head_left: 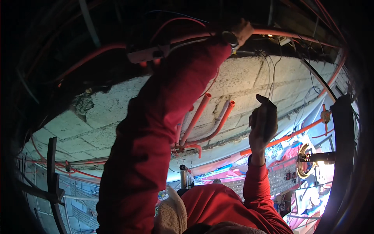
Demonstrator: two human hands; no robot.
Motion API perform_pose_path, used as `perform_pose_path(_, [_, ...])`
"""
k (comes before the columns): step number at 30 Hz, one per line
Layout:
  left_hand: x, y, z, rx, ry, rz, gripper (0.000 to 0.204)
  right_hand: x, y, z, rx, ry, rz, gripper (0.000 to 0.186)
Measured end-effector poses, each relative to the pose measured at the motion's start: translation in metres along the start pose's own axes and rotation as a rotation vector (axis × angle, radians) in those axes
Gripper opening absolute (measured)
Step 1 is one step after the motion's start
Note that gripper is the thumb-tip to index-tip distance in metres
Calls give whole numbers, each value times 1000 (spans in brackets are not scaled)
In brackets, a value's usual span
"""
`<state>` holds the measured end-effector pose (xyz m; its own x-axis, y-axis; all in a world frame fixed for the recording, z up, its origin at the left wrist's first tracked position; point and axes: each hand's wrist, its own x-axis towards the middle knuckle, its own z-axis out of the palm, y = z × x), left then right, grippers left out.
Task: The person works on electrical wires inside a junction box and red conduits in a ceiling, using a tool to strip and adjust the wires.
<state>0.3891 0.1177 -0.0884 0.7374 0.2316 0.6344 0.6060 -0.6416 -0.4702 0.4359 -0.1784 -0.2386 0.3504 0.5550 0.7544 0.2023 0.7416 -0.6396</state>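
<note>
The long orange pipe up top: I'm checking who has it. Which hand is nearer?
Left. The left hand is up at the pipe, touching it. The right hand is raised well below it, apart, beside two short pipe ends.

This is a building site, a room not yet finished. Overhead runs a bare block wall [249, 80] with rough mortar joints and no plaster. Orange plastic pipes [198, 113] poke out of it with open ends, and more orange pipe [296, 37] runs along the dark ceiling space among loose wires [272, 74]. Farther off, reinforcing mesh [278, 177] and a coil of hose [306, 160] lie among scattered materials.
</note>
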Motion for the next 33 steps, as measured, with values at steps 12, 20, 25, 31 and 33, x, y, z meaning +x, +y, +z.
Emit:
perform_pose_path(12, [24, 6, 25, 189, 4, -41, 24, -8, -72, 31, 624, -109, 688, 43])
perform_pose_path(20, [21, -1, 15, 81, 126, 8, 22, -12, -137, 55, 759, -402, 623, 44])
perform_pose_path(25, [16, -2, 12, 73, 176, 21, 22, -25, -148, 72, 734, -463, 554, 45])
perform_pose_path(31, [14, -11, 27, 44, 223, -2, 23, -29, -143, 88, 692, -458, 514, 47])
perform_pose_path(33, [41, -3, 10, 78, 247, 58, 23, -27, -148, 83, 705, -448, 451, 47])
